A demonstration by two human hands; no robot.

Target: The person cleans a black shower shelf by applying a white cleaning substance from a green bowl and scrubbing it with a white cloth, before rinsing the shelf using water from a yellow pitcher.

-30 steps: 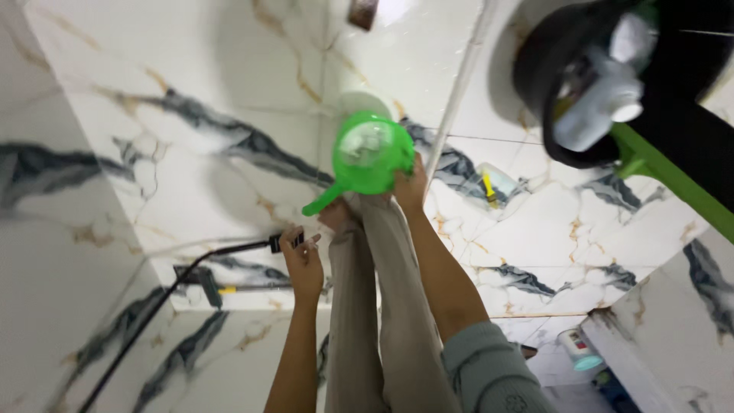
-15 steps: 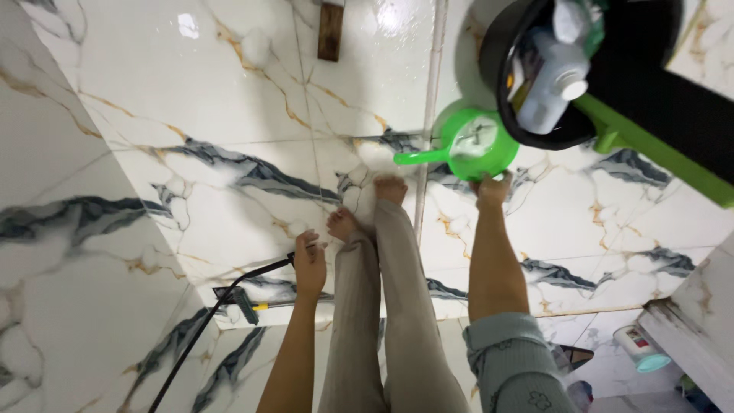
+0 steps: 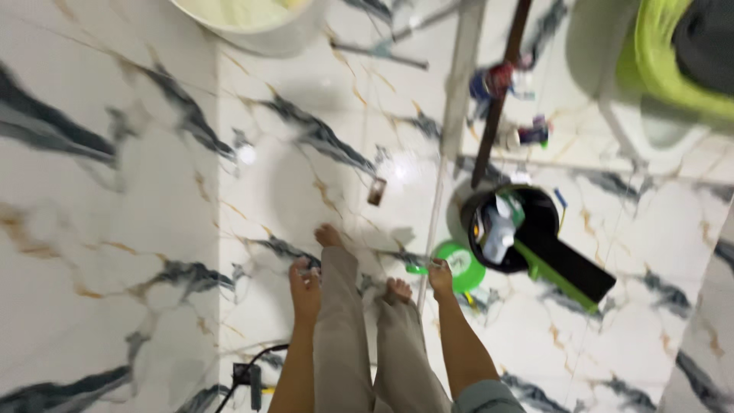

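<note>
The picture is blurred as I look down at a wet marble-patterned floor and my bare feet (image 3: 329,234) in beige trousers. My right hand (image 3: 440,277) grips the rim of a green plastic scoop (image 3: 463,268) low by the floor, next to a black bucket (image 3: 535,205). My left hand (image 3: 305,286) hangs beside my left leg with its fingers curled. A black hose (image 3: 264,356) rises from the floor behind that forearm, and its end is hidden by the hand.
The black bucket holds bottles, and a green-edged black tool (image 3: 569,269) leans out of it. A dark pole (image 3: 497,115) and white pipe (image 3: 456,92) stand behind. A white basin (image 3: 252,23) is at the top, a lime-green tub (image 3: 665,69) top right, a brush (image 3: 251,376) below.
The view has tilted up and pulled back, so more floor shows. My right hand has lowered the green scoop to the floor beside the black bucket. My feet have stepped apart.
</note>
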